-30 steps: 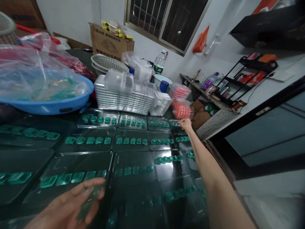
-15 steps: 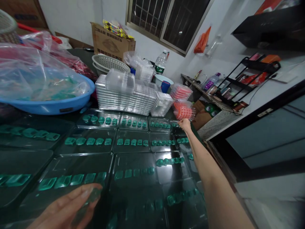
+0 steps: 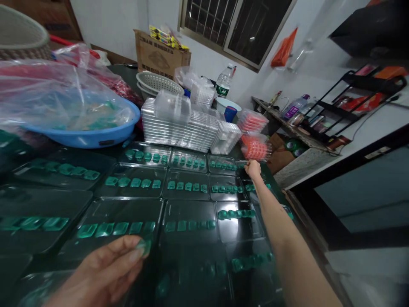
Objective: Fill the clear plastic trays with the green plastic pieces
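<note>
In the lower left of the head view, my left hand pinches a translucent green cube between thumb and fingertips. It hovers by a clear tray with a row of similar cubes. My right arm stretches far across the table, and my right hand is closed at the far right tray in the back row. Whatever its fingertips hold is too small to make out. Rows of green cubes lie in many clear trays set edge to edge on the dark tabletop.
A blue basin under clear plastic holds more green pieces at the left. Stacked clear containers, a woven basket, red-filled packs and a cardboard box line the back. A side counter stands at the right.
The whole view has swung left, so things sit farther right. My left hand has shifted right with the green cube in its fingers. My right hand stays at the far tray.
</note>
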A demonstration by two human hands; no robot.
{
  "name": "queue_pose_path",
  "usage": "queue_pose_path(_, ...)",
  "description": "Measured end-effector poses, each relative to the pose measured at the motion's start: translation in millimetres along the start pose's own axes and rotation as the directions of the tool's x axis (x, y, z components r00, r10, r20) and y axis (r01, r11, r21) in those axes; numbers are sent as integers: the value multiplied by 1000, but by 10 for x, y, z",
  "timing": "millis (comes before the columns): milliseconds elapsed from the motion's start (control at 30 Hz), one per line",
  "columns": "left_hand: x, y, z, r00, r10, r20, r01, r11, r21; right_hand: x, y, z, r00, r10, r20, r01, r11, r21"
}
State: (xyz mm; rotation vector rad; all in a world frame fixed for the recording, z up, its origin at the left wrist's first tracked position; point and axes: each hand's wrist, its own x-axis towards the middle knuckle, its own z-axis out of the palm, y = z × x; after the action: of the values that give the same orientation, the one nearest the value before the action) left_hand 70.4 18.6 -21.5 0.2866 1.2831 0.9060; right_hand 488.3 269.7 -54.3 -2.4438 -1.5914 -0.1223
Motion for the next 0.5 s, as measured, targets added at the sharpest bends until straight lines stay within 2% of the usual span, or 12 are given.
queue_pose_path(67, -109, 46, 35, 999, 6, 35, -5, 999, -37, -57, -13, -84, 1000, -9, 3, 8, 1000, 27)
queue_pose_path(133, -181, 85, 38, 994, 62, 91, -54, 995, -82, -103, -28, -193, 999, -32, 5, 32, 997, 64)
queue_pose_path(200, -203, 105, -1, 977, 83, 195, -59, 990, -129, -140, -67, -303, 998, -66, -13, 67, 992, 112)
queue_pose_path(300, -194, 83, -85, 956, 119, 267, -66, 977, -201, -353, -241, -469, 988, -128, -85, 143, 967, 209)
queue_pose_path(367, -197, 45, -107, 950, 120, 287, -56, 973, -223, -736, -448, -604, 970, -213, -117, 238, 927, 290)
queue_pose_path(433, -214, 8, -89, 941, 103, 323, -31, 975, -221, -1317, -710, -758, 924, -368, -108, 378, 827, 416)
queue_pose_path(467, -227, -8, -70, 934, 97, 343, -20, 975, -219, -1651, -849, -838, 859, -497, -124, 469, 664, 582)
queue_pose_path(500, -242, -23, -48, 927, 91, 365, -11, 976, -218, -1988, -983, -917, 782, -612, -120, 506, 510, 696)
